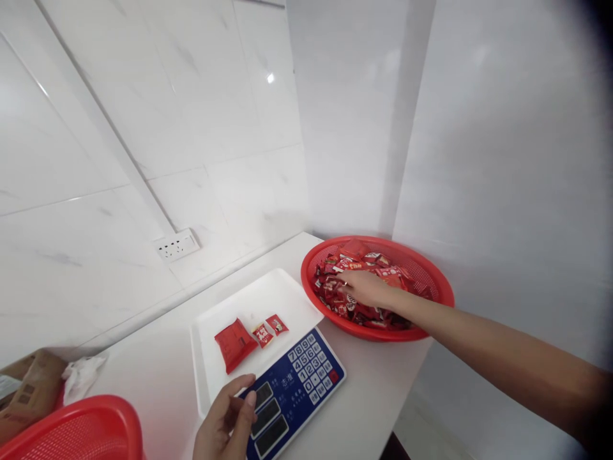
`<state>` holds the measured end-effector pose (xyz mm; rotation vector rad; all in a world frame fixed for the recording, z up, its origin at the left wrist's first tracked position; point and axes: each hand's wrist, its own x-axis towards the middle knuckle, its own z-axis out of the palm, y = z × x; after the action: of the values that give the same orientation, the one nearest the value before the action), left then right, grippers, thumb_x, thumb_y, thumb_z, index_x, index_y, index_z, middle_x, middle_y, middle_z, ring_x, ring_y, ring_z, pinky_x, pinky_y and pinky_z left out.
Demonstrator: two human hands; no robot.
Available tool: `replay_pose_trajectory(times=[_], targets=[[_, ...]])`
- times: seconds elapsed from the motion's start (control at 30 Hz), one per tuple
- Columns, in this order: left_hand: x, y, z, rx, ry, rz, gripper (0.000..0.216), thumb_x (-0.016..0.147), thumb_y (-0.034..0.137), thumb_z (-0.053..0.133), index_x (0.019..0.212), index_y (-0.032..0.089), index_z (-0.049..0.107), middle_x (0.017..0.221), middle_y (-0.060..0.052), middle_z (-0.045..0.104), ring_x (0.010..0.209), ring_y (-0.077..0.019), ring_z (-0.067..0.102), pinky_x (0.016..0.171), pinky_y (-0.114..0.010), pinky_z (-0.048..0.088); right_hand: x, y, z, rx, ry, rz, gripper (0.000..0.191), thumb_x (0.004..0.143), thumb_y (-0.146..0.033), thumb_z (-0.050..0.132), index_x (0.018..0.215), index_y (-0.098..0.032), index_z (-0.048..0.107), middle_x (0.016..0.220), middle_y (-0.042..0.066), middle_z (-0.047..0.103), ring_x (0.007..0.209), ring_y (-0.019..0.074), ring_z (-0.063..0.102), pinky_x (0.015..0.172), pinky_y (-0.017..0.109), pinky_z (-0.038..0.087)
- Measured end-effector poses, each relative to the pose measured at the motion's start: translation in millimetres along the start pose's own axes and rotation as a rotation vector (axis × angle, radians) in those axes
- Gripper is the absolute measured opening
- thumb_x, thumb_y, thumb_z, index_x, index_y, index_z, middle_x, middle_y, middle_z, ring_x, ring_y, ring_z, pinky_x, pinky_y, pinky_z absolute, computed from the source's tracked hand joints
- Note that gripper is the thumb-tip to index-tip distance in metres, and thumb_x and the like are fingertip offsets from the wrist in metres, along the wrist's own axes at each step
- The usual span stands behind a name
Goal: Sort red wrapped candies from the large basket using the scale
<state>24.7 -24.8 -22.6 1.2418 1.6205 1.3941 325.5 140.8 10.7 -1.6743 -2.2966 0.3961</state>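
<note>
My right hand (364,287) reaches into a red round basket (431,271) full of small red wrapped snacks (357,255); its fingers curl down among the packets, and whether they hold one is hidden. My left hand (225,421) rests at the near edge of a blue electronic scale (299,380), fingers loosely bent, thumb touching the display panel, holding nothing. On the scale's white tray (253,300) lie a larger red packet (234,345) and two small red packets (269,330).
A second red basket (71,431) sits at the bottom left, with a brown cardboard box (29,383) and a crumpled white cloth (83,374) behind it. A wall socket (178,245) is on the tiled wall. The white counter ends just right of the scale.
</note>
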Motion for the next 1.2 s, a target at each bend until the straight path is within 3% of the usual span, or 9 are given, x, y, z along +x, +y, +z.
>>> replay_pose_trajectory(times=[0.1,0.23,0.4,0.5,0.73,0.93,1.1,1.2], targets=[[-1.3,7.7,4.2,-0.067,-0.022,-0.031,0.045,0.057,0.058,0.069,0.084,0.022,0.069,0.059,0.000,0.062,0.049,-0.0134,0.051,0.047,-0.023,0.041,-3.4,-1.0,-13.8,0.180,0.016,0.029,0.021,0.084,-0.030,0.045,0.084,-0.016,0.060,0.085,0.011,0.067,0.079,0.0242,0.060,0.067,0.032,0.044],[-5.0,19.4,21.5,-0.169,-0.092,-0.061,0.043,0.061,0.056,0.068,0.085,0.020,0.068,0.082,-0.005,0.069,0.049,-0.0128,0.053,0.042,-0.024,0.044,-20.4,-26.7,-19.8,0.411,-0.097,-0.026,0.025,0.085,-0.037,0.042,0.080,-0.018,0.058,0.066,0.002,0.062,0.059,0.0165,0.057,0.052,0.026,0.044],[-1.9,34.1,47.1,-0.269,-0.230,-0.044,0.053,0.072,0.047,0.064,0.120,0.026,0.055,0.121,-0.009,0.059,0.083,-0.0182,0.062,0.063,-0.028,0.053,-41.1,-79.8,-1.2,0.841,-0.468,-0.225,0.021,0.075,-0.037,0.059,0.078,-0.016,0.062,0.060,-0.003,0.057,0.050,0.0100,0.048,0.047,0.021,0.039],[6.3,36.0,50.2,-0.297,-0.317,-0.059,0.048,0.075,0.043,0.062,0.119,0.024,0.057,0.115,-0.008,0.062,0.084,-0.0180,0.061,0.070,-0.029,0.052,-46.5,-102.5,9.4,0.914,-0.624,-0.318,0.020,0.073,-0.033,0.064,0.083,-0.017,0.067,0.067,-0.003,0.062,0.053,0.0098,0.050,0.050,0.020,0.039],[11.3,25.4,23.4,-0.547,-0.091,-0.146,0.037,0.073,0.036,0.067,0.106,0.022,0.061,0.107,-0.006,0.064,0.081,-0.0147,0.060,0.068,-0.026,0.051,-41.0,-116.3,17.7,1.229,-0.618,-0.144,0.039,0.069,-0.035,0.068,0.106,-0.022,0.064,0.096,0.002,0.065,0.090,0.0187,0.062,0.077,0.030,0.050],[8.2,22.7,12.3,-0.596,-0.058,-0.174,0.034,0.073,0.033,0.069,0.103,0.022,0.061,0.106,-0.006,0.063,0.079,-0.0131,0.060,0.068,-0.025,0.050,-37.8,-123.4,33.1,1.260,-0.472,-0.027,0.032,0.063,-0.038,0.073,0.087,-0.018,0.065,0.084,0.003,0.068,0.074,0.0176,0.066,0.060,0.026,0.051],[5.6,20.6,10.5,-0.577,-0.067,-0.162,0.030,0.073,0.033,0.068,0.101,0.023,0.062,0.102,-0.004,0.063,0.077,-0.0112,0.058,0.067,-0.022,0.049,-38.4,-124.9,39.1,1.266,-0.477,-0.050,0.037,0.069,-0.043,0.069,0.094,-0.016,0.063,0.073,0.002,0.067,0.061,0.0125,0.063,0.054,0.022,0.047],[4.4,18.5,10.5,-0.563,-0.057,-0.158,0.041,0.075,0.034,0.067,0.113,0.026,0.056,0.097,-0.003,0.063,0.075,-0.0116,0.058,0.065,-0.023,0.049,-39.8,-125.4,39.4,1.257,-0.456,-0.073,0.042,0.072,-0.045,0.066,0.102,-0.016,0.062,0.057,-0.004,0.058,0.047,0.0081,0.053,0.045,0.020,0.038]])
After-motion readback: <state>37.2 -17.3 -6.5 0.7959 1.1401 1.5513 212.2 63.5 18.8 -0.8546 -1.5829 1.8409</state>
